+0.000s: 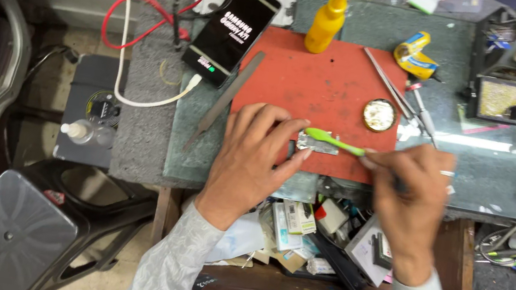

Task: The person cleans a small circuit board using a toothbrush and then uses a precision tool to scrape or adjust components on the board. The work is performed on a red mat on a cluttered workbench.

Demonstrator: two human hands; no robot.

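I see my left hand (pixel 249 157) pinning a small silvery part (pixel 314 144) flat on the red mat (pixel 322 79); right hand (pixel 411 188) fingers grip a green brush (pixel 333 141), scrubbing apparently under way, unfinished.

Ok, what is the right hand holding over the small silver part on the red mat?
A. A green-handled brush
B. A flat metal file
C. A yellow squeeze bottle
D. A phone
A: the right hand holds a green-handled brush whose tip rests on the small silver part, which the left hand steadies on the red mat.
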